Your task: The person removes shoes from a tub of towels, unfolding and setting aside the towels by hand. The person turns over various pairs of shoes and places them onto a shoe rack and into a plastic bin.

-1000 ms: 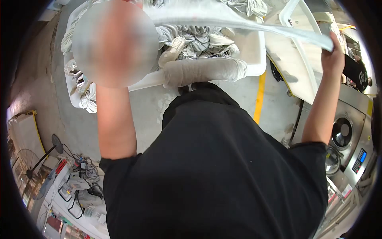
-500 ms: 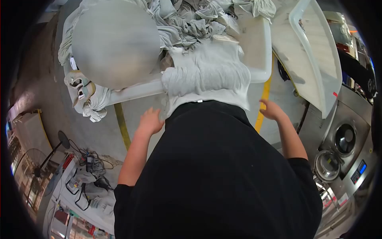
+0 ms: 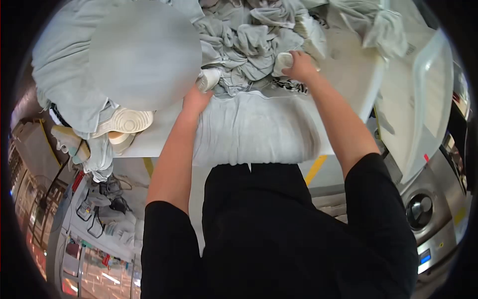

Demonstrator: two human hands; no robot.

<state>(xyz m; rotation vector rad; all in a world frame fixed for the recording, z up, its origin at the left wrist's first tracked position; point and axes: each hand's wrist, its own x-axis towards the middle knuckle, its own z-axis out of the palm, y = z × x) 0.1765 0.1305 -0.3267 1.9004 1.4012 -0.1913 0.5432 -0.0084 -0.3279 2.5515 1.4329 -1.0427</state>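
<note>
My left hand (image 3: 197, 101) is closed on a white shoe (image 3: 208, 78), whose ridged sole end shows past the fingers. A blurred round patch hides the area just left of it. Farther right, my right hand (image 3: 300, 68) grips another pale shoe (image 3: 284, 64) at its end. Both hands are over a heap of crumpled grey cloths (image 3: 244, 47) in a white tub (image 3: 348, 67). Between my forearms a pale grey cloth (image 3: 254, 129) hangs over the tub's near edge. Black-and-white laces (image 3: 293, 85) show under my right hand.
At the tub's near left corner lie a shoe with its sole showing (image 3: 130, 121) and further shoes and cloth. A second white tub (image 3: 418, 109) stands to the right, near a steel machine with a round door (image 3: 419, 212). Cluttered gear (image 3: 107, 204) fills the lower left.
Both hands have moved from beside my body forward over the tub and taken hold of shoes. I have leaned closer, so the tub and cloth heap sit nearer in view.
</note>
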